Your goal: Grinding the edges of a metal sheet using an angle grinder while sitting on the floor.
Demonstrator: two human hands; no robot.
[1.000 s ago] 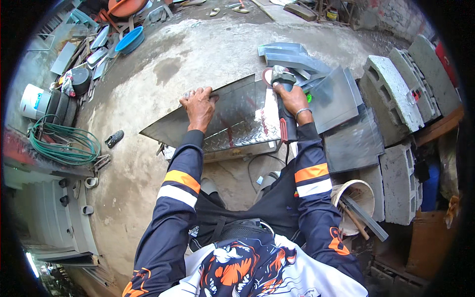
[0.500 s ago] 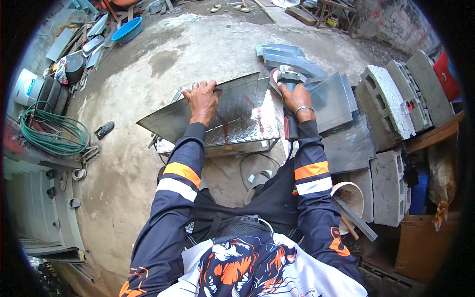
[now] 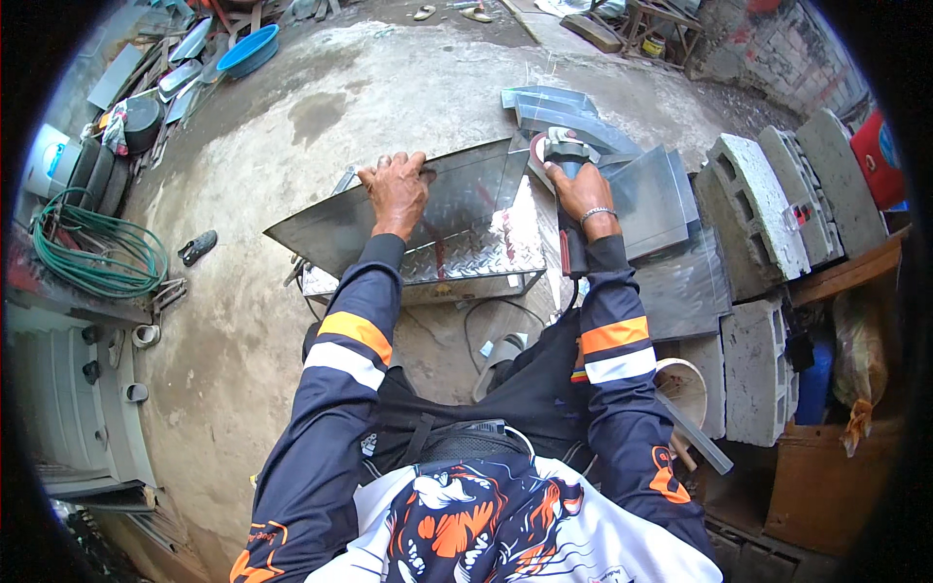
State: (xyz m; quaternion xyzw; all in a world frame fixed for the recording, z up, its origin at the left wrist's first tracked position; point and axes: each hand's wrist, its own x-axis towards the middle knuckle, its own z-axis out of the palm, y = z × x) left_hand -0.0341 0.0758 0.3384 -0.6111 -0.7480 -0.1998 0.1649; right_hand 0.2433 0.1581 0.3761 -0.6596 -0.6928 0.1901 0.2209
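Note:
My left hand (image 3: 397,194) grips the far edge of a grey metal sheet (image 3: 468,187), with its fingers curled over that edge. The sheet is tilted above a low stand topped with diamond-patterned metal plate (image 3: 466,255). In my right hand (image 3: 586,194) is an angle grinder (image 3: 569,148), gripped around its body. The grinder's reddish disc (image 3: 537,151) is at the sheet's right edge; whether it touches cannot be made out. A dark cord runs from the grinder's rear toward my legs.
Bent and flat metal sheets (image 3: 649,199) lie right of the grinder. Concrete blocks (image 3: 753,209) stand farther right, near a round pail (image 3: 680,389) holding a metal bar. At left are a coiled green hose (image 3: 97,248), a shoe (image 3: 197,248) and a blue basin (image 3: 250,51).
The view has shifted slightly. Both hands keep their grip, and the sheet and grinder stay in nearly the same position. Faint thin streaks now show beyond the grinder.

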